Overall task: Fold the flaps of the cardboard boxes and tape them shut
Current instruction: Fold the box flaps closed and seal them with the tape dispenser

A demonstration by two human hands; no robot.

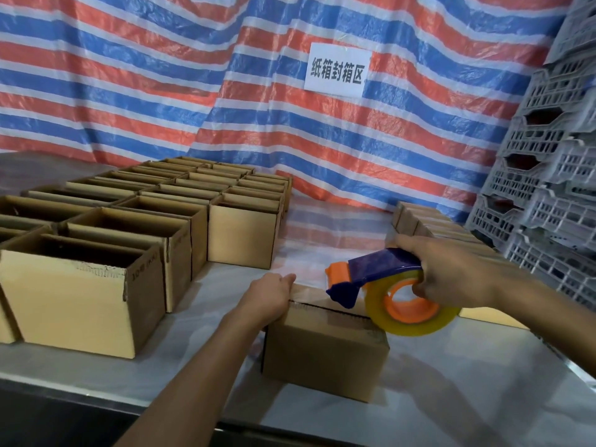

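A small cardboard box (322,353) with its flaps folded down sits on the table in front of me. My left hand (267,296) rests on its top left edge, fingers laid over the flaps. My right hand (451,272) grips a blue and orange tape dispenser (380,279) with a roll of clear yellowish tape (412,321), held just above the right part of the box top. A strip of tape lies along the box's top seam.
Several open cardboard boxes (84,285) stand in rows on the left of the table (483,398). A row of closed boxes (429,224) lies at the back right. Stacked grey plastic crates (548,175) rise on the right. A striped tarp (193,75) with a paper sign (337,71) hangs behind.
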